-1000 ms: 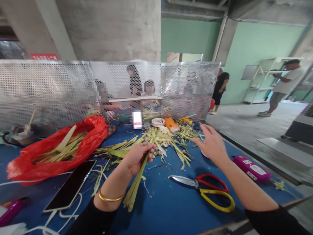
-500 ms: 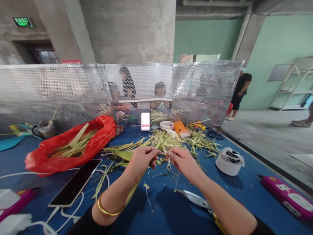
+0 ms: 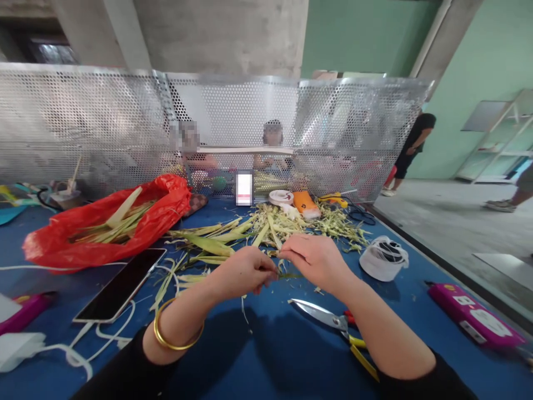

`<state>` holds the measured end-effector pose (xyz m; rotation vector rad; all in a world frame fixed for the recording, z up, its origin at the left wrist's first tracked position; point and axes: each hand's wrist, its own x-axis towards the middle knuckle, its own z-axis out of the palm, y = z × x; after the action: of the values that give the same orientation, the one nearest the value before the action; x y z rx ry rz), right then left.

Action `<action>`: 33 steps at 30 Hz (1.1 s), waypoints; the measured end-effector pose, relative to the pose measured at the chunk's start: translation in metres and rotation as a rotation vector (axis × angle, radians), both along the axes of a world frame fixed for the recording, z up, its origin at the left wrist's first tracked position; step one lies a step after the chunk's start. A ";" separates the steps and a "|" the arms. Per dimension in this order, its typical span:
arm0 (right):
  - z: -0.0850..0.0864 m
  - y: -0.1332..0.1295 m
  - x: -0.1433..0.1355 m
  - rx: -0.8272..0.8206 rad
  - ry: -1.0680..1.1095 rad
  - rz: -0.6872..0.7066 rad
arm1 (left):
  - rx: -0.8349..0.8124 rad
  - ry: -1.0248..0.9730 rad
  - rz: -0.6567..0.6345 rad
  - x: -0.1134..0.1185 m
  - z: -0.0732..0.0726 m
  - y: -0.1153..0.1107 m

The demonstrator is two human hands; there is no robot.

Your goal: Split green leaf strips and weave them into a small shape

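My left hand (image 3: 247, 269) is closed in a pinch on a thin green corn husk strip (image 3: 290, 275), which sticks out to the right from the fingertips. Close beside it, my right hand (image 3: 314, 258) is pinched, palm down, at the lower end of pale husk pieces (image 3: 272, 232); its fingers partly hide what they grip. A heap of shredded corn husks (image 3: 287, 219) lies just beyond both hands. Longer green husks (image 3: 212, 244) spread to the left. Below my right hand, scissors (image 3: 320, 314) with yellow and red handles lie on the blue table (image 3: 266, 361).
At left are a red plastic bag (image 3: 50, 239) of husks, a tablet (image 3: 122, 286) and white cables. A roll of white cord (image 3: 383, 260) and a purple device (image 3: 472, 314) are on the right. Behind stand a lit phone (image 3: 244, 188) and a perforated metal screen (image 3: 233, 105).
The view has tilted down, showing more table. My hands have shifted, the right now higher than the left, and the green strip shows beneath it. More of the scissors is visible.
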<state>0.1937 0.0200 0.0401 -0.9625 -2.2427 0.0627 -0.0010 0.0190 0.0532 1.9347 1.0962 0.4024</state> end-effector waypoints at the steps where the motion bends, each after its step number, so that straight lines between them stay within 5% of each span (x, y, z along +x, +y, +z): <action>1: 0.002 0.000 0.001 -0.047 0.005 0.013 | -0.018 0.016 -0.079 -0.001 0.002 -0.001; 8: 0.010 0.008 0.012 -0.512 0.199 0.069 | -0.092 -0.066 -0.242 -0.004 0.005 -0.002; 13: -0.006 0.023 0.008 -0.725 0.453 0.027 | -0.126 -0.307 -0.017 0.001 0.005 0.001; 17: -0.019 0.022 -0.003 -0.497 0.299 -0.084 | 0.032 -0.405 0.310 0.001 0.001 0.010; 20: -0.022 0.012 -0.014 -0.219 0.165 -0.022 | 0.101 -0.483 0.448 0.001 -0.006 0.016; 23: -0.020 0.001 -0.024 -0.064 0.288 0.164 | 0.102 -0.545 0.462 0.002 -0.013 0.019; 26: -0.019 -0.004 -0.031 -0.119 0.396 0.322 | 0.153 -0.509 0.449 0.004 -0.018 0.019; 33: -0.022 -0.009 -0.032 -0.072 0.271 0.288 | 0.315 -0.316 0.463 0.005 -0.020 0.018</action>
<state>0.1622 0.0107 0.0185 -0.6187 -2.1190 0.3813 0.0038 0.0373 0.0332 1.7794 1.3195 1.1537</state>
